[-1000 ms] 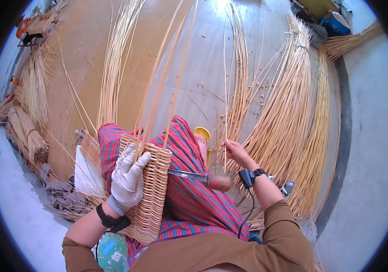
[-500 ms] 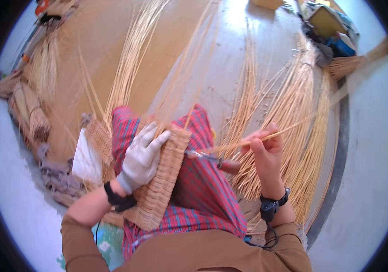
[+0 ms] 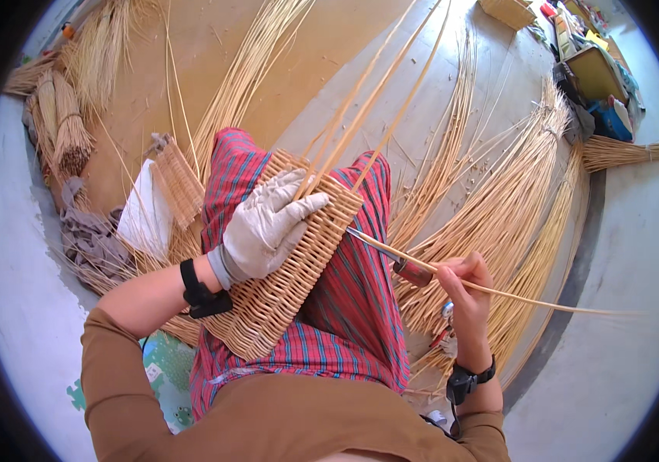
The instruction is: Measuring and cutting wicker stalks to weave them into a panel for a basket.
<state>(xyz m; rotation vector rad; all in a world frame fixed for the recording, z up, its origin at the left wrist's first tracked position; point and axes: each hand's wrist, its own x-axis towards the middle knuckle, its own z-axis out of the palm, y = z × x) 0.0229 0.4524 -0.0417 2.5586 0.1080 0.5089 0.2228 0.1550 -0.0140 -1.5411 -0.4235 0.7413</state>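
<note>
A woven wicker panel slants across my lap over a red and blue checked cloth. Its far part is under my left hand, in a white glove with the fingers closed over the weave beside several upright rods. My bare right hand pinches a thin willow rod. One end of that rod meets the panel's right edge; the other sticks out to the right. Just under the rod is a tool with a reddish-brown handle and narrow metal shaft, its tip by the panel's edge.
Loose willow rods fan over the floor to the right, and another bunch lies straight ahead. At the left are tied bundles, a grey cloth and a smaller woven piece. A box stands at the far right.
My right hand has come lower, and the rod's free end has swung from upper right to lower right. My left hand stays on the panel; the whole view has shifted slightly.
</note>
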